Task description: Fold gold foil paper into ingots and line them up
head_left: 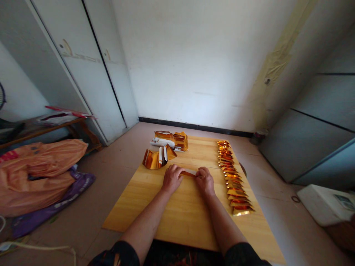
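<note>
Between my hands, over the middle of the wooden table [177,207], is a narrow strip of gold foil paper [191,172] with its white side partly showing. My left hand [173,178] grips its left end, fingers closed. At the other end my right hand [204,180] pinches the paper; the fingertips are partly hidden. Just beyond my left hand stands a curved stack of gold foil sheets [152,159]. Behind that lie more gold sheets [181,140] with a white roll-like bundle [163,142]. Along the right edge runs a long row of folded gold paper pieces [234,184].
Grey cabinets [80,55] stand at the left, near a wooden bench [83,129]. Orange and purple bags [41,173] lie on the floor there. A white box [327,205] sits on the right. The white wall [188,66] rises behind the table.
</note>
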Motion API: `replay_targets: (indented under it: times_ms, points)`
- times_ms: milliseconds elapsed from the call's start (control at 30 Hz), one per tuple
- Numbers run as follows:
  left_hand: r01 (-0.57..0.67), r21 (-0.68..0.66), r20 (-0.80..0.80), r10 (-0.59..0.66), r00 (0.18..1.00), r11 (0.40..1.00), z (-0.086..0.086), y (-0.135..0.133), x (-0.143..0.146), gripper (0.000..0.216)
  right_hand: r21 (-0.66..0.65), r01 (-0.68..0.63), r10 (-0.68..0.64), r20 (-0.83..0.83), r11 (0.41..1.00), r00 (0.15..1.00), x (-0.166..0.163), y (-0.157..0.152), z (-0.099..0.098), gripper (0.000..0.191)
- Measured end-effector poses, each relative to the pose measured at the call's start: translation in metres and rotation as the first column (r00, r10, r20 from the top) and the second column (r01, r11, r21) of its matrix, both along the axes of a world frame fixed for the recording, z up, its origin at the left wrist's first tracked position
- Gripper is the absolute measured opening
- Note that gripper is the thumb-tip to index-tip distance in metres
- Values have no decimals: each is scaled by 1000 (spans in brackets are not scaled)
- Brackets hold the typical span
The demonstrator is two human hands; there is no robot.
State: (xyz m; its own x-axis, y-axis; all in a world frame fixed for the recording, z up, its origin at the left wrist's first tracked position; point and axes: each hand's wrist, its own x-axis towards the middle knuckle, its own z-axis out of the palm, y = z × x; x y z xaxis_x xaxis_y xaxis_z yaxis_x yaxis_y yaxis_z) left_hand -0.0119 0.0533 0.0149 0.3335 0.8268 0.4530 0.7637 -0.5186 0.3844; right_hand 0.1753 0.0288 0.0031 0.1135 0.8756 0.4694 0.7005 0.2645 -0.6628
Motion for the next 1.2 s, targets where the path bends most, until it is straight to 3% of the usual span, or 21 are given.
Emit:
replay_targets:
  times_ms: [167, 367, 1200]
  points:
    - [-4, 76, 24, 2, 1000, 997, 3, -3, -1, 18, 0, 5, -5, 46, 1000, 999, 1, -1, 0, 18]
    - [-49, 65, 14, 49, 999, 997, 5, -4, 1, 8, -29, 25, -23, 68, 999, 997, 1, -1, -1, 16]
    - [-11, 80, -25, 13, 1000, 997, 0, -2, 1, 9, -39, 39, -34, 108, 999, 994, 0, -1, -1, 18]
